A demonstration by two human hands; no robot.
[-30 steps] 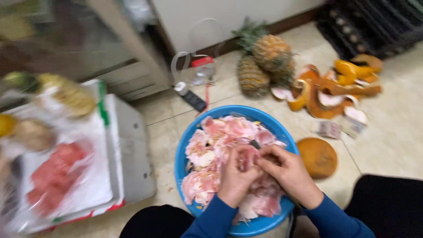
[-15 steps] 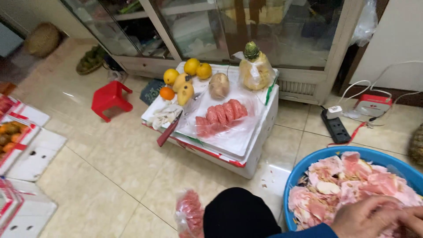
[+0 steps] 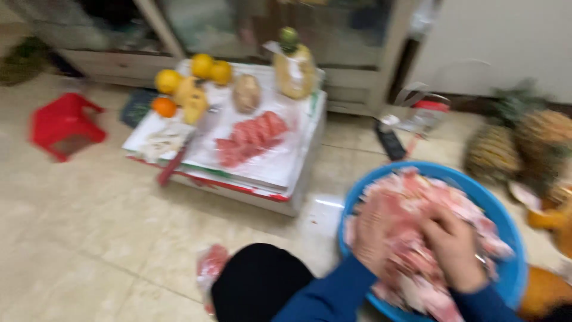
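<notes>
Both hands — left hand (image 3: 372,235), right hand (image 3: 456,247) — press curled fingers into raw meat (image 3: 417,209) (blurred), lower right; best kept inside the blue basin (image 3: 512,238).

I wear a blue top with long sleeves. The sleeves go down to my wrists. My left hand (image 3: 372,235) and my right hand (image 3: 456,250) are bare, with no gloves. My trousers are black, and my black knee shows low down. The picture is blurry.
</notes>
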